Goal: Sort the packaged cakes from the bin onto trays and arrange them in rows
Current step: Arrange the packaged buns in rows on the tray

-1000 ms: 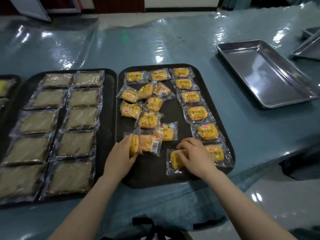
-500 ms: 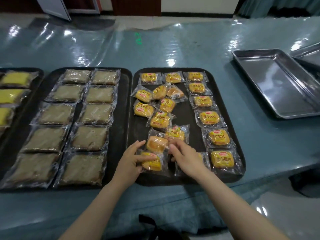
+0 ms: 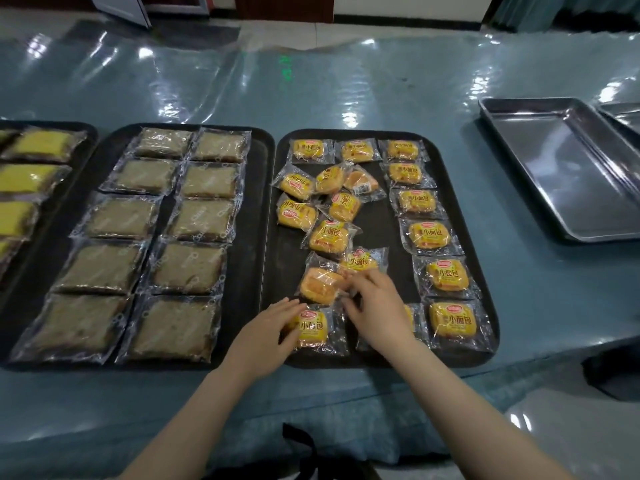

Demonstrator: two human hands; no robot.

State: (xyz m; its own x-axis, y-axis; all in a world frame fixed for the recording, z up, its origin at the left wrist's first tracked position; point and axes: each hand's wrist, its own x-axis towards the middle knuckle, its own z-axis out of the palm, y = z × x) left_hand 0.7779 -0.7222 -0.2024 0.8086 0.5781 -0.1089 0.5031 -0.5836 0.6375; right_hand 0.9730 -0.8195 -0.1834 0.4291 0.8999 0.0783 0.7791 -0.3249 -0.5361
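A black tray [image 3: 381,360] in front of me holds several small yellow packaged cakes. A neat column of them [image 3: 429,234] runs down its right side; a loose heap [image 3: 329,233] lies in the middle. My left hand [image 3: 265,336] rests on a yellow cake packet [image 3: 313,329] at the tray's near edge, fingers and thumb around its left side. My right hand [image 3: 375,306] pinches the wrapper of an unlabelled cake packet [image 3: 320,284] just beyond it and covers part of another packet near the front.
A second black tray [image 3: 251,202] to the left carries two rows of brown packaged cakes [image 3: 188,268]. A third tray with yellow slices [image 3: 31,178] sits at the far left. An empty steel pan [image 3: 568,171] stands at the right on the glossy blue table.
My left hand laid its packet flat at the tray's near edge. My right hand left the front-row packet and moved up left to the unlabelled packet. The view shifted slightly.
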